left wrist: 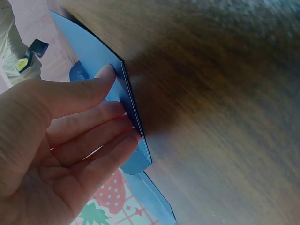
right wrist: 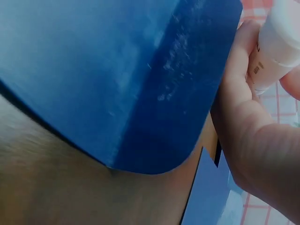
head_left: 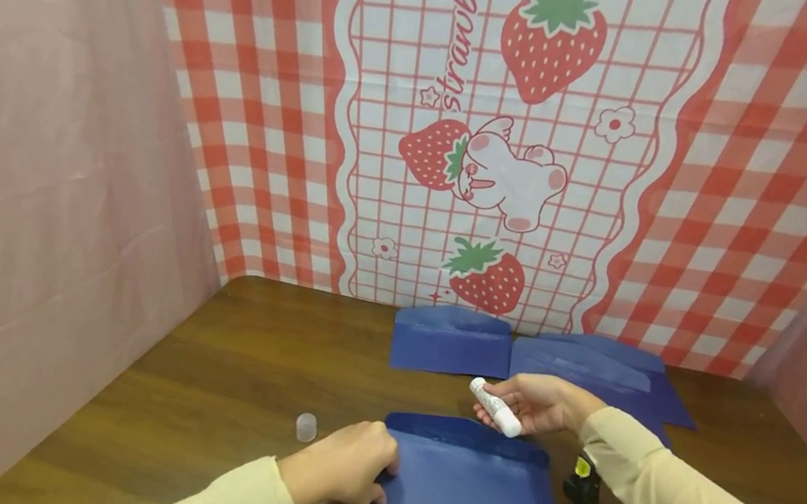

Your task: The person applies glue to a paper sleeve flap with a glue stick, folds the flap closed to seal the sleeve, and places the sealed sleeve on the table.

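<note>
A blue envelope point(head_left: 465, 487) lies on the table with its flap point(head_left: 460, 433) unfolded toward the back. Whitish smears show on that flap in the right wrist view. At the envelope's left edge, my left hand point(head_left: 347, 462) rests its thumb point(left wrist: 106, 75) and fingertips on the paper. My right hand point(head_left: 543, 404) holds a white glue stick point(head_left: 495, 407) above the flap, tilted, between thumb and fingers. The glue stick's tube point(right wrist: 276, 49) is partly cut off in the right wrist view. A translucent cap point(head_left: 306, 428) stands on the table left of the envelope.
Several more blue envelopes lie along the back: one on the left point(head_left: 449, 350), others overlapping on the right point(head_left: 586, 367). Behind the wooden table point(head_left: 206, 379) hangs a strawberry-print cloth point(head_left: 487, 128). A small black device point(head_left: 581, 481) with a yellow mark sits at my right wrist.
</note>
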### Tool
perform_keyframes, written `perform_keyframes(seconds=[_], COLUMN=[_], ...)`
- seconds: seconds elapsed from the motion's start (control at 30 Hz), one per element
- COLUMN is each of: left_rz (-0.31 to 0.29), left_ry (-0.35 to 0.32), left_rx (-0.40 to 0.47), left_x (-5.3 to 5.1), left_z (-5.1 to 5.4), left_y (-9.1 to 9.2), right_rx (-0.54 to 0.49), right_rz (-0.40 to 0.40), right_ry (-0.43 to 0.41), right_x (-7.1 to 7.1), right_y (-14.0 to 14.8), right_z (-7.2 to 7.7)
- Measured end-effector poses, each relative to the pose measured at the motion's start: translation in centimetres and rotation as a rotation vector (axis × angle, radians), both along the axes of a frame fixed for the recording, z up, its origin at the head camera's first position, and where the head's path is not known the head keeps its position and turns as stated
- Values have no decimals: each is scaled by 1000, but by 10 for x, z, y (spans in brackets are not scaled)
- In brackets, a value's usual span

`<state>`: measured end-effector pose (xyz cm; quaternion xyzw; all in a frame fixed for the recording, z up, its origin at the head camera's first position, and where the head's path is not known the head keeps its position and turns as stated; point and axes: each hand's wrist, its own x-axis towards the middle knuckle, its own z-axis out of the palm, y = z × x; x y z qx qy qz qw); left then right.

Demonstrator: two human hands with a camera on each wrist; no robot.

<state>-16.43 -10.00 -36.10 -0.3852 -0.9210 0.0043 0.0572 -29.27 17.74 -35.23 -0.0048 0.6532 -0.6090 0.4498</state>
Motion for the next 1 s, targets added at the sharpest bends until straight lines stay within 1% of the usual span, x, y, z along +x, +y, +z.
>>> perform_keyframes(seconds=[0.13,0.23,0.3,0.4,0.5,0.53,0.6,0.67,0.77,0.83,0.9,1.0], left_rz=[0,7,13,16,18,23,39,64,86,103,120,177], left_ry=[10,15,16,16,-3,-17,-66,-137,-226,-278,-310,-385], left_rx=[8,9,6,5,19,29,60,102,166,233,316,468], left_x=[-1,-1,0,2,2,2,2,0,-5,-10,-14,-18], left_z=[1,1,1,0,-1,-1,0,2,7,9,10,12], left_y=[-1,-1,-1,-1,0,0,0,0,-1,-1,-1,2], right_rx=[2,16,38,80,115,124,134,142,151,161,166,177], right_rz=[25,29,20,-25,-64,-76,-83,-86,-90,-97,-103,-108], right_ry=[-3,-7,-1,23,69,84,120,152,182,186,183,182], right_x=[15,27,35,44,53,55,58,59,59,58,59,62], right_y=[-2,-3,-2,1,3,4,5,5,5,4,3,1], right_z=[2,0,-3,-8,-12,-13,-13,-12,-11,-11,-12,-14])
